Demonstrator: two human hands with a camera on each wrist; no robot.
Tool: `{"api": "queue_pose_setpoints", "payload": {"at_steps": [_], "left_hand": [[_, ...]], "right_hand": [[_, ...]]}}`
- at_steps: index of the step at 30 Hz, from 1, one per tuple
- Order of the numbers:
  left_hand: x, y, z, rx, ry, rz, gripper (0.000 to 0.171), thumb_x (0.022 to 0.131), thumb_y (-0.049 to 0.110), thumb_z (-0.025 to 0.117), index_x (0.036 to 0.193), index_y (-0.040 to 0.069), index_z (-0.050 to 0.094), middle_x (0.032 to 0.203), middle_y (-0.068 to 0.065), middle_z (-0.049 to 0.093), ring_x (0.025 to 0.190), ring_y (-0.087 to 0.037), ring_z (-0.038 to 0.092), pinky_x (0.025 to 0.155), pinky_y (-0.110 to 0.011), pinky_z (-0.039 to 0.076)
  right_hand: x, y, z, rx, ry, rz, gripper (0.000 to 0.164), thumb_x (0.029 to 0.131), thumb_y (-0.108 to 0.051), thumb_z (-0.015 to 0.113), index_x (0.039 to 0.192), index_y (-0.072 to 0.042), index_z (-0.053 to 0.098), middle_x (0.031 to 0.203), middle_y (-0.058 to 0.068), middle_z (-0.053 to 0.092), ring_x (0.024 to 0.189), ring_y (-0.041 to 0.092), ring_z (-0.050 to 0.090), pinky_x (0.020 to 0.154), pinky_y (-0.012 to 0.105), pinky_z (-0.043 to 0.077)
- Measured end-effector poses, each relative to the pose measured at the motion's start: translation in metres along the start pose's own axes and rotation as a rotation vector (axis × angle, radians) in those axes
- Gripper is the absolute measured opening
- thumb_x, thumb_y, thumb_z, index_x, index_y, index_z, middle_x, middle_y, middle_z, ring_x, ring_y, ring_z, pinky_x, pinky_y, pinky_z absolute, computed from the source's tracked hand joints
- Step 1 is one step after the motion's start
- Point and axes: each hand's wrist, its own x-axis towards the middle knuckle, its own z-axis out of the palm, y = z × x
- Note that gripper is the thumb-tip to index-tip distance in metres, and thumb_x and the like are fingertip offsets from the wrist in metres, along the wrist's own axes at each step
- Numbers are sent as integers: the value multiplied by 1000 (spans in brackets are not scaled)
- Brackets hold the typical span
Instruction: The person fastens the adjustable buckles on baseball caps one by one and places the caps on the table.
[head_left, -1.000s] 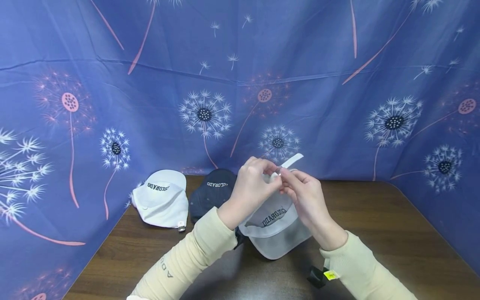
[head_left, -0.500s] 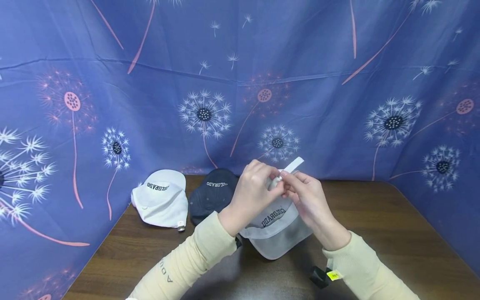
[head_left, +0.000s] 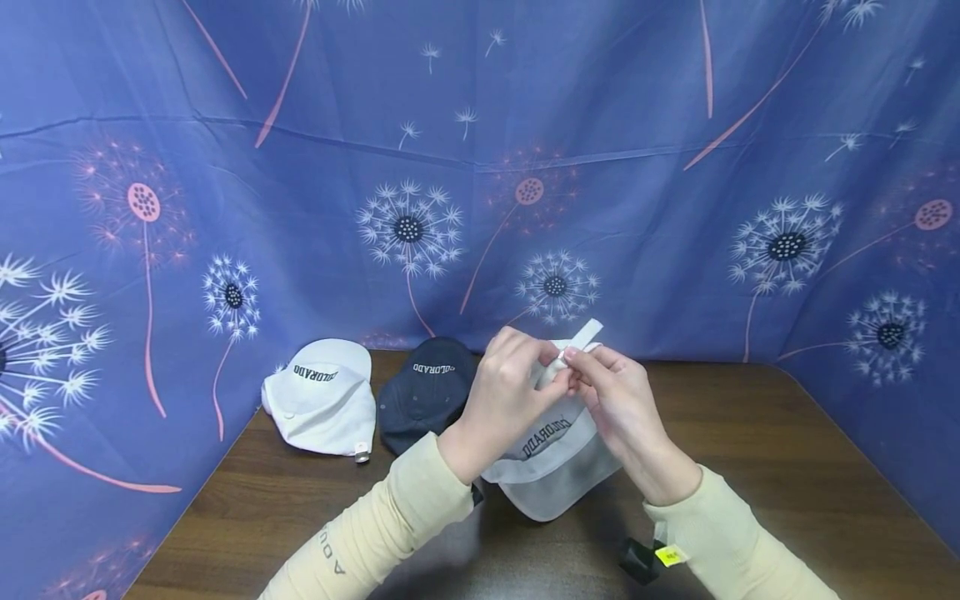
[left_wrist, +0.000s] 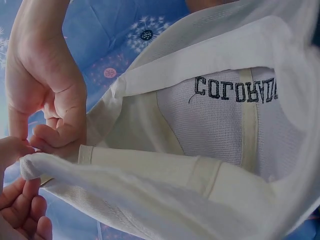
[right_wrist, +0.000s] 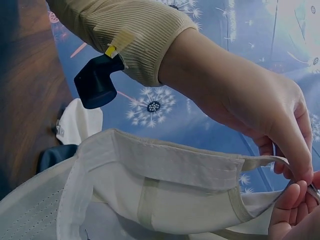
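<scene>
A pale cap [head_left: 551, 492] hangs between both hands, its hollow inside towards me and its brim down. Mirrored COLORADO stitching [left_wrist: 235, 90] shows inside it. At the cap's back opening, my left hand [head_left: 506, 379] pinches the strap near a small, mostly covered bright fastening. My right hand [head_left: 618, 396] pinches the same strap close by, the fingertips of both hands almost meeting. The strap's white free end [head_left: 587, 332] sticks up beyond the fingers. In the right wrist view the cap's sweatband [right_wrist: 175, 162] stretches towards the hands; fingers hide most of the fastening.
A white COLORADO cap [head_left: 322, 408] with a metal strap buckle [head_left: 362, 454] lies at the table's left. Beside it sits a dark navy cap [head_left: 423, 392], partly behind my left arm. A blue dandelion-print cloth [head_left: 660, 208] backs the brown wooden table [head_left: 765, 467].
The strap's free end has come down slightly and stands a little steeper. Both hands have shifted only slightly, still at the strap. The other two caps have stayed in place.
</scene>
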Motion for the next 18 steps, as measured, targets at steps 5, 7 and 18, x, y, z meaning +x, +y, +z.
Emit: {"api": "queue_pose_setpoints", "payload": {"at_steps": [5,7,18], "left_hand": [[-1,0,-3,-50,-47,-42,17,73,14,78,82,5,66,75,-1,66,79,-15,56,74,-24,45],[-1,-1,-7,-85,-72,-92,16,74,13,78,84,6,67,76,0,67,79,-14,56,72,-22,45],[-11,-23,-31,-151,-173,-349,10,78,8,73,87,9,71,76,2,67,74,-14,57,63,-27,48]], "right_hand": [[0,-1,-2,-3,-11,20,25,89,-7,63,65,-8,63,65,0,60,60,10,55,59,19,48],[-1,-2,-4,-6,-16,37,23,89,-8,63,67,-9,64,66,0,61,60,10,55,59,19,48],[-4,-7,-14,0,-58,60,19,90,-7,62,72,-9,66,69,0,61,60,9,55,58,18,49]]}}
